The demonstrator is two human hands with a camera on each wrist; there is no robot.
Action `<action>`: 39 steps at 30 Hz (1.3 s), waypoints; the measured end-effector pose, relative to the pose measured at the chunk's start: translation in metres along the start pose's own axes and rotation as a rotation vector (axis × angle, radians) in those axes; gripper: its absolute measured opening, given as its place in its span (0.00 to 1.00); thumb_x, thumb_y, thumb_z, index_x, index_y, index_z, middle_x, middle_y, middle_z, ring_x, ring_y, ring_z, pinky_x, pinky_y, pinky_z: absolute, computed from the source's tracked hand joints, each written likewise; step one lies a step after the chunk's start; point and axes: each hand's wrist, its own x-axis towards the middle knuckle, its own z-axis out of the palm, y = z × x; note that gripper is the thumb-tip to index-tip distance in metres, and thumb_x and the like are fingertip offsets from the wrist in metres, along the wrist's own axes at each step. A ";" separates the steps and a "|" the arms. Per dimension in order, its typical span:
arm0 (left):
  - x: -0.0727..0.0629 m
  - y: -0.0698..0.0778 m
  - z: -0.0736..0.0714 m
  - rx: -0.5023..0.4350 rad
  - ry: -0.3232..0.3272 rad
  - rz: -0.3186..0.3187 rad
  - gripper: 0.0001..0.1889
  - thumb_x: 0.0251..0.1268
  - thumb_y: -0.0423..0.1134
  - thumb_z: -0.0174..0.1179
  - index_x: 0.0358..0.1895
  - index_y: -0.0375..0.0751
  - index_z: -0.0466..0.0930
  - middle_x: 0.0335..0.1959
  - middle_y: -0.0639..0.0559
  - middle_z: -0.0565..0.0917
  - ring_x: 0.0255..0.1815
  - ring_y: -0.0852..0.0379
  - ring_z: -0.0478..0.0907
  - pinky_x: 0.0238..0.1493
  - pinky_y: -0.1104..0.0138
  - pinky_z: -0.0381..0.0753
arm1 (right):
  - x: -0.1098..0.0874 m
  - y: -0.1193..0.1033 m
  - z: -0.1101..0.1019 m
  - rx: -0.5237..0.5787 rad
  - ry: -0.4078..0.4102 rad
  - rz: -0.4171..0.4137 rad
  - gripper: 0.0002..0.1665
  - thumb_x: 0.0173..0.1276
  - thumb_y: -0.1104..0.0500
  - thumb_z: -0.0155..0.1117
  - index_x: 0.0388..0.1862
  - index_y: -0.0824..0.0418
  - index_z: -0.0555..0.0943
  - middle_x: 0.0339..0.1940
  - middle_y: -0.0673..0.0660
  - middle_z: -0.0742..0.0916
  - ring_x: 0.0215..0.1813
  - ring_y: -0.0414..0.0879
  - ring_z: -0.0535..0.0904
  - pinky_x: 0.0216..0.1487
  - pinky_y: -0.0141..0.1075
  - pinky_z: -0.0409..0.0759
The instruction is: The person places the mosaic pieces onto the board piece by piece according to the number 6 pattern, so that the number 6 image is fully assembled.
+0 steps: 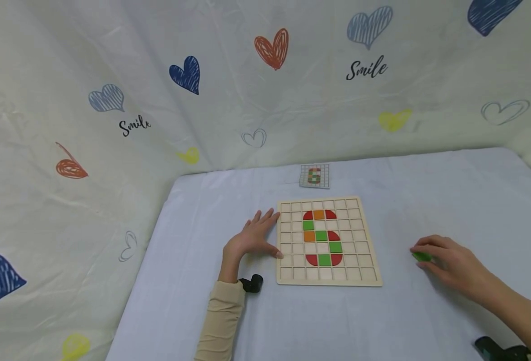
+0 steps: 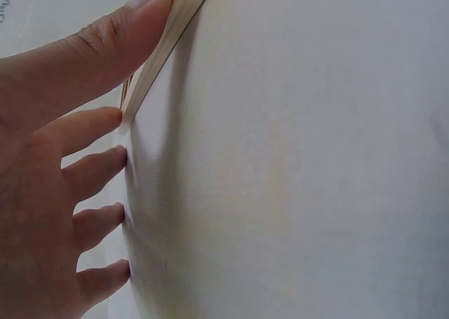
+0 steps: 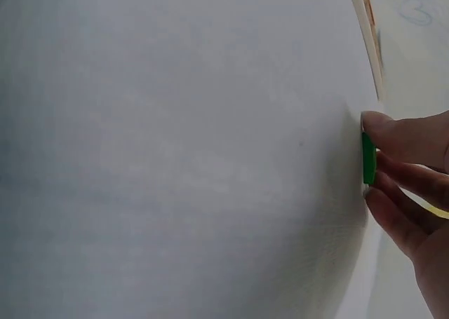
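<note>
A wooden grid board (image 1: 357, 275) lies flat on the table, with red rounded, orange square and green square tiles (image 1: 321, 235) set in an S-like shape at its middle. My left hand (image 1: 252, 239) is spread out at the board's left edge, its thumb and index finger touching that edge. In the left wrist view the thumb (image 2: 105, 49) lies along the wooden side. To the right of the board, my right hand (image 1: 448, 258) pinches a green tile (image 3: 369, 158) between thumb and fingers, low over the cloth.
A small card (image 1: 315, 176) printed with a grid and a similar coloured shape lies behind the board. A white cloth (image 1: 157, 306) covers the table, and a curtain (image 1: 229, 65) with hearts hangs behind. Black wrist devices (image 1: 252, 284) sit at both cuffs.
</note>
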 end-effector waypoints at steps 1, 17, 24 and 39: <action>0.000 0.000 0.000 0.000 0.001 0.001 0.60 0.50 0.51 0.81 0.85 0.52 0.50 0.87 0.53 0.45 0.87 0.45 0.32 0.85 0.45 0.36 | 0.000 0.001 0.000 0.002 0.001 -0.003 0.22 0.64 0.42 0.72 0.37 0.60 0.89 0.40 0.56 0.86 0.39 0.51 0.81 0.42 0.16 0.74; 0.002 -0.003 0.002 0.005 0.004 0.002 0.61 0.50 0.52 0.81 0.85 0.53 0.49 0.87 0.53 0.45 0.87 0.46 0.32 0.84 0.44 0.36 | 0.000 0.000 0.001 0.046 0.010 0.044 0.23 0.61 0.37 0.74 0.31 0.55 0.83 0.32 0.47 0.83 0.34 0.34 0.76 0.37 0.14 0.72; 0.003 -0.003 0.002 0.015 0.004 0.001 0.61 0.50 0.53 0.81 0.85 0.53 0.49 0.87 0.54 0.45 0.87 0.46 0.32 0.84 0.44 0.36 | 0.004 -0.009 0.000 0.030 -0.074 0.116 0.28 0.33 0.70 0.87 0.34 0.57 0.83 0.30 0.45 0.86 0.31 0.30 0.75 0.30 0.20 0.72; 0.003 -0.002 0.002 0.017 0.003 -0.001 0.61 0.50 0.53 0.81 0.85 0.52 0.50 0.87 0.53 0.46 0.87 0.45 0.33 0.84 0.44 0.37 | 0.018 -0.022 0.002 0.119 -0.049 0.058 0.29 0.34 0.79 0.82 0.36 0.56 0.88 0.34 0.50 0.91 0.35 0.33 0.84 0.33 0.14 0.76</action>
